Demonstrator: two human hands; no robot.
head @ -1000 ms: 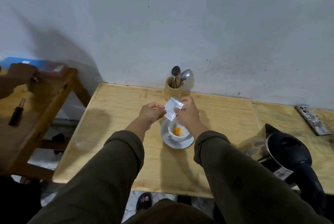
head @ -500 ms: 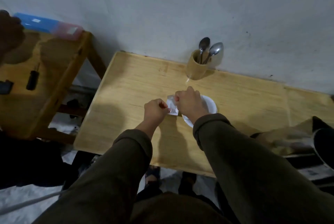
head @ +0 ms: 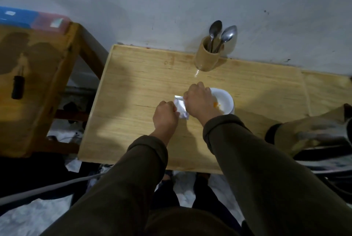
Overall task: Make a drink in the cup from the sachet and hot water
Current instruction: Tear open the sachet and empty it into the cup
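A white cup point(head: 223, 98) on a white saucer stands on the light wooden table point(head: 137, 83), with orange powder at its bottom. A small silvery sachet point(head: 181, 107) lies low over the table just left of the cup. My left hand point(head: 165, 115) pinches its left edge and my right hand point(head: 199, 102) grips its right side, partly covering the cup. At the right edge a black and steel kettle point(head: 323, 140) shows only in part and is blurred.
A wooden holder point(head: 207, 58) with two metal spoons point(head: 221, 34) stands at the wall behind the cup. A darker wooden bench point(head: 38, 76) to the left carries a dark tool point(head: 18, 87) and a blue and pink box point(head: 32, 18). A grey cable point(head: 47, 188) runs along the floor.
Both hands have brought the sachet down from above the cup to table height at its left. The view has tilted down and shifted left, so the kettle is mostly out of frame.
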